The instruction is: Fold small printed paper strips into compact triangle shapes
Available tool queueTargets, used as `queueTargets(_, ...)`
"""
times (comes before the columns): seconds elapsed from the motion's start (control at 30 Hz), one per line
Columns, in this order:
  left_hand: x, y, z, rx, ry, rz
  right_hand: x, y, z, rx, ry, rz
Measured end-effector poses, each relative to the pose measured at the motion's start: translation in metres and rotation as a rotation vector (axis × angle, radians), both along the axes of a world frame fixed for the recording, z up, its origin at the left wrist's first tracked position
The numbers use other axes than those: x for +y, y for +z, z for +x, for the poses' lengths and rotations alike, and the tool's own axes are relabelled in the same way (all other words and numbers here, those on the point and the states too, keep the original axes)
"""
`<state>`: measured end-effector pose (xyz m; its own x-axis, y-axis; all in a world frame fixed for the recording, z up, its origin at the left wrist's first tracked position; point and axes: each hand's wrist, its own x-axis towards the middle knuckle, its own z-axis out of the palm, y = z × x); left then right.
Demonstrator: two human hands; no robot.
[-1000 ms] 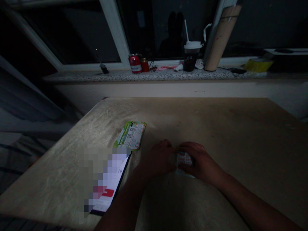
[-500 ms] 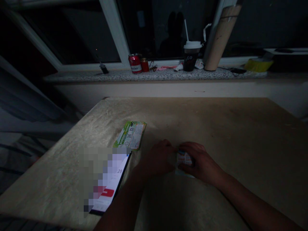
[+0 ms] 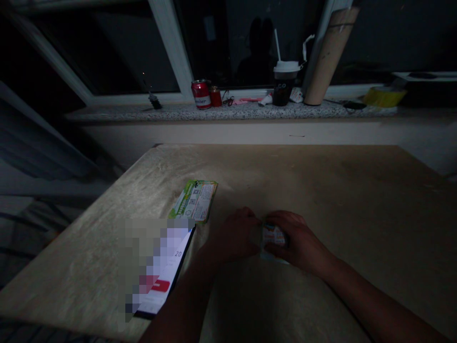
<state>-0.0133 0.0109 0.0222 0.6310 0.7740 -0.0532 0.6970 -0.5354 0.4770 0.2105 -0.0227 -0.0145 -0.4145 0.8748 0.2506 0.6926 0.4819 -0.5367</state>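
The right hand point(image 3: 302, 243) grasps the packet point(image 3: 274, 233) on the worktop point(image 3: 321, 181), thumb and fingers parted across it. The left hand point(image 3: 233, 236) lies at the packet's left edge; whether its grip is closed, I cannot tell. Both hands angle inward, backs up.

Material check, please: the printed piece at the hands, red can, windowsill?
Printed piece: perhaps card or plastic film; flat with a pale edge, but too dim to settle, finish included.
Red can: likely painted metal, glossy, by its highlights.
Windowsill: stone or imitation, by its grey speckle; finish unclear.
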Motion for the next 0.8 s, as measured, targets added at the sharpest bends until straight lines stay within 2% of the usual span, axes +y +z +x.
queueTargets(0.57, -0.0018, 0.0044, -0.0004, 0.005, 0.004, -0.021, 0.0002, 0.0034, -0.0008, 0.007, -0.01, -0.009)
queueTargets(0.8, -0.0019, -0.0033, -0.0003, -0.014, 0.004, 0.003, 0.0013, -0.0021, 0.001, 0.004, 0.01, 0.004)
